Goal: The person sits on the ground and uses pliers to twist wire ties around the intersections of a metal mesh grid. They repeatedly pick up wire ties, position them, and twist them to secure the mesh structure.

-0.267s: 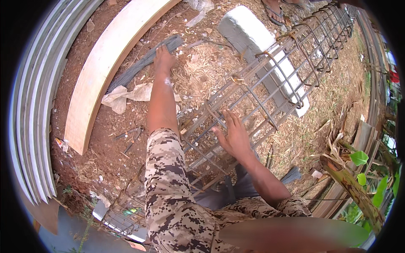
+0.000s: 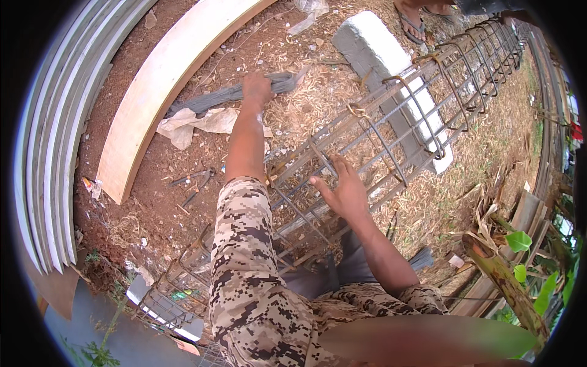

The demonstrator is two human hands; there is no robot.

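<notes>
A long rebar cage [image 2: 391,116] of steel bars and square stirrups lies across the ground from lower left to upper right. My right hand [image 2: 342,186] rests on top of it, fingers spread, touching a stirrup. My left arm, in a camouflage sleeve, reaches far forward; my left hand [image 2: 257,87] is closed on a grey bundle of thin tie wires [image 2: 229,93] lying on the dirt next to crumpled paper [image 2: 195,125].
A wooden plank [image 2: 162,85] and curved grey sheets [image 2: 55,140] lie at left. A white concrete block [image 2: 382,58] sits under the cage. Pliers [image 2: 195,180] lie on the dirt. Another person's sandalled foot [image 2: 413,15] stands at the top. Green plants grow at right.
My left hand has closed around the wire bundle it was reaching toward. The right hand stays on the cage.
</notes>
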